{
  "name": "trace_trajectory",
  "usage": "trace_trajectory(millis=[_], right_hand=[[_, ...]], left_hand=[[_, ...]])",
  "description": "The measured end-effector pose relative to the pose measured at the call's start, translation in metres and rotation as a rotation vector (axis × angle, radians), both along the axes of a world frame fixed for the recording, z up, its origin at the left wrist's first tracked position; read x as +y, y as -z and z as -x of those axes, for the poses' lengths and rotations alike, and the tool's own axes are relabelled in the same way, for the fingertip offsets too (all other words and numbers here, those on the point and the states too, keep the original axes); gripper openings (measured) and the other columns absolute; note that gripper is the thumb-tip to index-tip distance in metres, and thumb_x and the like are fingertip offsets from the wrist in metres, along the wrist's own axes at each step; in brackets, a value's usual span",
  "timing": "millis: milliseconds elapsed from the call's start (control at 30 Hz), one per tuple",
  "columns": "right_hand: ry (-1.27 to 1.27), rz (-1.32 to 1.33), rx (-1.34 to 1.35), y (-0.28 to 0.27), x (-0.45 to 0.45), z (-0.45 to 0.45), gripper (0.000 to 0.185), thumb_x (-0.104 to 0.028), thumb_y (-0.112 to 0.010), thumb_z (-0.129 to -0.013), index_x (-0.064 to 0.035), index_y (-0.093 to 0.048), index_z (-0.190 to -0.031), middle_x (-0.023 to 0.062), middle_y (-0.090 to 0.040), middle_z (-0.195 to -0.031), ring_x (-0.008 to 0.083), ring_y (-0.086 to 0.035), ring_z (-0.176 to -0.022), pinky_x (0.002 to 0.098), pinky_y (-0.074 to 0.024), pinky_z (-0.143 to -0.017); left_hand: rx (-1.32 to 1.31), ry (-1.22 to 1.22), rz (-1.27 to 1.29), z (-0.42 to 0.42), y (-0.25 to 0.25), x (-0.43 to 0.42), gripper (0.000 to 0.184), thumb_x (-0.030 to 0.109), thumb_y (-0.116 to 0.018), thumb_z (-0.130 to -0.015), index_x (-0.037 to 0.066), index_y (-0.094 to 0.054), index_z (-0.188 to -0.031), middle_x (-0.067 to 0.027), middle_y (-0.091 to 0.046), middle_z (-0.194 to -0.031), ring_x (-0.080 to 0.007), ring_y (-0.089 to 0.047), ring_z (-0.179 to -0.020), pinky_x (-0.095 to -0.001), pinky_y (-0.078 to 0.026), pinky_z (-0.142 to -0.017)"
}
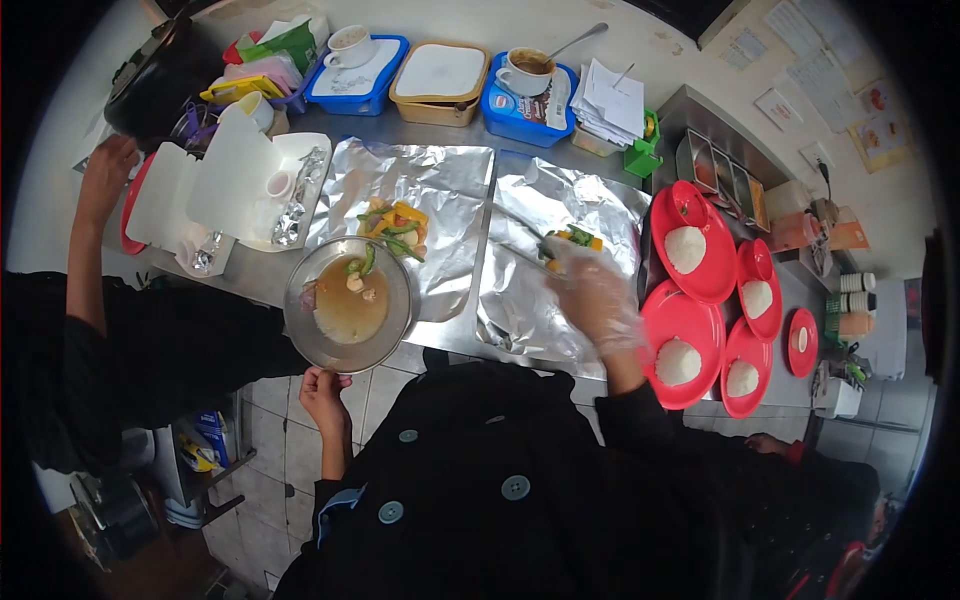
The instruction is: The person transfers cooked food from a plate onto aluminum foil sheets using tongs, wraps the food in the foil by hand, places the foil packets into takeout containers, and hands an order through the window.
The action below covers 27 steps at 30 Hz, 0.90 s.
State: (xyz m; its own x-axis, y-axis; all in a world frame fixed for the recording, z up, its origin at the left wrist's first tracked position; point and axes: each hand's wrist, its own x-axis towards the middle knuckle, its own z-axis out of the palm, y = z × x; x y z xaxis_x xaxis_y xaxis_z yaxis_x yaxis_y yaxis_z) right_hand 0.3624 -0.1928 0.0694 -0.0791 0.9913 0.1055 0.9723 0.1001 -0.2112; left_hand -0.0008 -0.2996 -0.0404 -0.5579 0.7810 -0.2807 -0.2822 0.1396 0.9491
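My left hand (326, 400) is closed on the near rim of a round metal bowl (294, 325), which holds brownish liquid with a few pieces of green vegetable and other food. My right hand (594, 300), in a clear plastic glove and smeared by motion, is over the right foil sheet (520, 310). Thin metal arms that look like tongs (518, 219) reach out from its fingers, beside a small heap of green and yellow vegetables (577, 237). On the left foil sheet (450, 270) lies a larger heap of mixed vegetables (398, 228), just behind the bowl.
Red plates (705, 240) with rice mounds (685, 250) stand at the right. White takeaway boxes (236, 180) lie open at the left, near a co-worker's arm (95, 210). Blue tubs (530, 105) and cups line the back wall. Another person's hand (768, 445) shows at lower right.
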Motion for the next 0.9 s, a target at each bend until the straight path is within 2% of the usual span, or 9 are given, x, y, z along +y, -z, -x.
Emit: trace_trajectory(millis=[100,200,400,533,633,700,733,833,900], right_hand=[[0.233,0.171,-0.08,-0.028,-0.018,-0.053,0.036,-0.022,-0.065,-0.07,-0.0115,-0.061,-0.104,0.0147,-0.063,-0.088,0.0314,-0.06,-0.081,0.0411,-0.0468,-0.071],[0.371,0.29,-0.009,-0.039,-0.032,-0.075,0.036,-0.023,-0.065,-0.069,-0.0114,-0.062,-0.103,0.0146,-0.063,-0.09,0.0316,-0.06,-0.083,0.0413,-0.0467,-0.073],[0.3,0.169,-0.133,-0.015,-0.043,-0.079,0.037,-0.025,-0.064,-0.07,-0.0087,-0.061,-0.103,0.0139,-0.062,-0.09,0.0309,-0.06,-0.085,0.042,-0.0465,-0.073],[0.367,0.239,-0.044,-0.022,-0.034,-0.075,0.037,-0.023,-0.065,-0.069,-0.009,-0.061,-0.103,0.0139,-0.062,-0.092,0.0308,-0.06,-0.086,0.0414,-0.0465,-0.074],[0.333,0.163,-0.008,-0.015,-0.037,-0.09,0.038,-0.025,-0.066,-0.07,-0.0116,-0.061,-0.106,0.0172,-0.061,-0.088,0.0318,-0.06,-0.081,0.0415,-0.0457,-0.069],[0.244,0.062,-0.064,-0.008,-0.041,-0.094,0.04,-0.024,-0.066,-0.069,-0.0087,-0.06,-0.105,0.018,-0.061,-0.084,0.0331,-0.06,-0.078,0.0424,-0.045,-0.066],[0.262,0.093,-0.07,-0.018,-0.04,-0.082,0.04,-0.023,-0.067,-0.069,-0.0054,-0.06,-0.104,0.0182,-0.06,-0.082,0.0338,-0.059,-0.076,0.0421,-0.0446,-0.066],[0.23,0.071,0.149,-0.024,-0.039,-0.055,0.04,-0.022,-0.068,-0.068,-0.0036,-0.06,-0.102,0.0171,-0.06,-0.079,0.0321,-0.059,-0.074,0.041,-0.0445,-0.066],[0.159,0.03,0.161,-0.012,-0.042,-0.045,0.041,-0.022,-0.069,-0.068,-0.0045,-0.06,-0.104,0.0156,-0.06,-0.079,0.0301,-0.059,-0.073,0.0397,-0.0443,-0.066]], left_hand=[[-0.002,0.001,-0.001,-0.002,-0.003,0.003,0.012,0.004,-0.052,-0.08,0.006,-0.049,-0.068,-0.0024,-0.052,-0.062,-0.0102,-0.053,-0.053,-0.024,-0.048,-0.054],[0.002,0.011,0.008,-0.004,-0.005,0.008,0.012,0.003,-0.052,-0.08,0.006,-0.049,-0.069,-0.0026,-0.053,-0.063,-0.0102,-0.053,-0.053,-0.0241,-0.048,-0.054],[-0.037,0.044,-0.008,-0.009,-0.004,0.019,0.012,0.003,-0.051,-0.08,0.006,-0.049,-0.069,-0.0028,-0.055,-0.063,-0.0103,-0.054,-0.053,-0.024,-0.048,-0.054],[-0.029,0.057,-0.014,-0.011,-0.006,0.024,0.012,0.003,-0.051,-0.081,0.006,-0.049,-0.069,-0.0028,-0.054,-0.063,-0.0103,-0.054,-0.052,-0.0238,-0.048,-0.054],[-0.011,0.066,-0.01,-0.01,-0.004,0.022,0.013,0.004,-0.052,-0.081,0.006,-0.049,-0.069,-0.0033,-0.055,-0.062,-0.0104,-0.054,-0.051,-0.0237,-0.048,-0.053],[-0.013,0.102,-0.024,-0.011,-0.001,0.021,0.013,0.004,-0.052,-0.081,0.006,-0.049,-0.069,-0.0038,-0.055,-0.063,-0.0109,-0.054,-0.051,-0.0237,-0.048,-0.053],[0.0,0.092,-0.011,-0.015,-0.005,0.022,0.013,0.003,-0.052,-0.081,0.005,-0.049,-0.068,-0.004,-0.055,-0.063,-0.0116,-0.055,-0.051,-0.0241,-0.049,-0.053],[-0.004,0.144,0.02,-0.021,-0.011,0.024,0.009,0.004,-0.05,-0.081,0.005,-0.05,-0.072,-0.0028,-0.053,-0.063,-0.0112,-0.054,-0.052,-0.0241,-0.048,-0.054],[-0.016,0.15,0.016,-0.028,-0.014,0.028,0.009,0.003,-0.05,-0.081,0.005,-0.049,-0.072,-0.0031,-0.053,-0.063,-0.0114,-0.054,-0.052,-0.0243,-0.048,-0.054]])
